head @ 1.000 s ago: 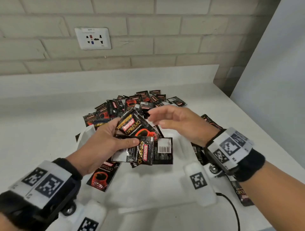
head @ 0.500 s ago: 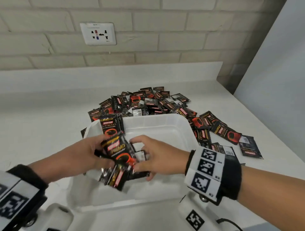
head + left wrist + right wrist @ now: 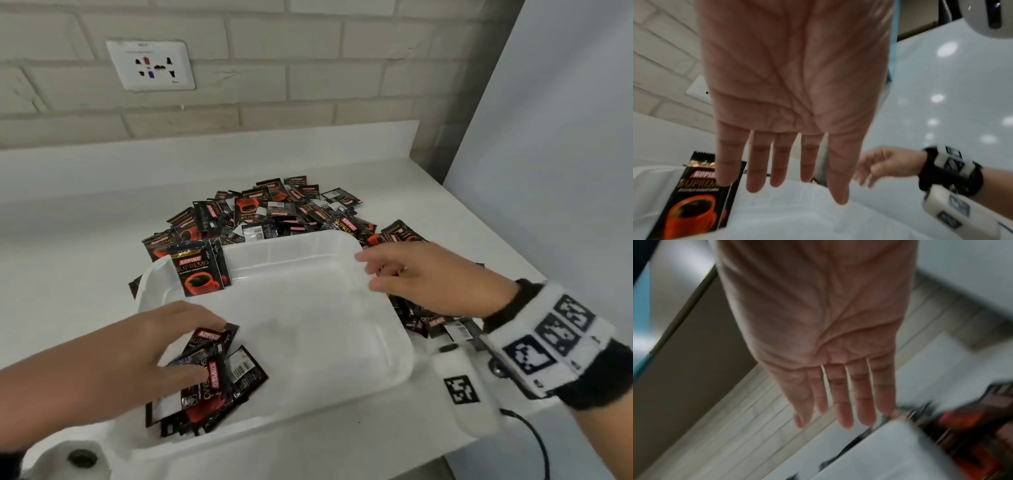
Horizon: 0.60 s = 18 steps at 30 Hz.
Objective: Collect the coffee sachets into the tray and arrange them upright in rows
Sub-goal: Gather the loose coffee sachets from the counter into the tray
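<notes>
Resting flat, left hand (image 3: 161, 346) fingers straight over loose sachets (image 3: 219, 377) in tray (image 3: 308, 342) near corner | upright sachet (image 3: 198, 270) at far-left wall | right hand (image 3: 435, 277) fingers relaxed, empty, above right rim | sachet pile (image 3: 274, 209) behind | wall socket (image 3: 150, 65) beyond.

Pantry or break-room corner of an office-like building, white counter (image 3: 68, 274) with low upstand, painted brick wall (image 3: 308, 85) behind counter, multi-pin socket (image 3: 150, 65) on that wall, heap of coffee sachets (image 3: 274, 212) on counter, pale glossy floor (image 3: 951, 81) beside counter.
</notes>
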Each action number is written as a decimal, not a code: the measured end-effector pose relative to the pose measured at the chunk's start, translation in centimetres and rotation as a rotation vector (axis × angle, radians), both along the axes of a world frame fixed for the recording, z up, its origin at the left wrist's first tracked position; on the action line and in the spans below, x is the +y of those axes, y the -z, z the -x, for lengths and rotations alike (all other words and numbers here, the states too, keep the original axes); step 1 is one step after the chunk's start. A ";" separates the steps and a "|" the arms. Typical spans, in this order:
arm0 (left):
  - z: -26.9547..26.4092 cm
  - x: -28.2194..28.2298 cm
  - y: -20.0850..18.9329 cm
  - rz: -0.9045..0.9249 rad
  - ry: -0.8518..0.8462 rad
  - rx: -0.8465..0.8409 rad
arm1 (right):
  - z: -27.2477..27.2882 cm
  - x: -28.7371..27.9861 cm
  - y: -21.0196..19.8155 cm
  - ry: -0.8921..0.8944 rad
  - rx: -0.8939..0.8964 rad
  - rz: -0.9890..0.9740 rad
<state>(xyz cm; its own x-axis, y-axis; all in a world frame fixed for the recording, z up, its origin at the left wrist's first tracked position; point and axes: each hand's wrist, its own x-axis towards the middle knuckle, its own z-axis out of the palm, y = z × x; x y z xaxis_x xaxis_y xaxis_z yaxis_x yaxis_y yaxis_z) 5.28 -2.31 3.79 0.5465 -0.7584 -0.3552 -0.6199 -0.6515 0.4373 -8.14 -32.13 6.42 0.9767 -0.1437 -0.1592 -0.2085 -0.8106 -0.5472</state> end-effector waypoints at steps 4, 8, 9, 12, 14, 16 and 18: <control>-0.1 0.4 -0.1 0.139 -0.066 0.035 | 4.5 -6.1 1.7 0.225 0.297 0.297; -0.1 -0.3 -0.5 0.150 -0.073 0.053 | 7.3 -7.7 5.9 0.369 0.475 0.244; 0.0 -0.6 -0.7 0.148 -0.070 0.049 | 7.6 -7.5 6.8 0.364 0.468 0.225; 0.2 -1.7 -1.0 0.202 -0.054 0.043 | 7.8 -6.8 8.5 0.329 0.399 0.214; 0.4 -2.5 -1.1 0.243 -0.058 0.045 | 7.6 -7.2 8.7 0.335 0.384 0.143; 0.8 -3.4 -1.1 0.260 -0.074 0.049 | 7.3 -8.0 8.6 0.326 0.406 0.096; 1.1 -4.1 -1.2 0.270 -0.089 0.053 | 7.1 -8.9 8.5 0.270 0.408 0.101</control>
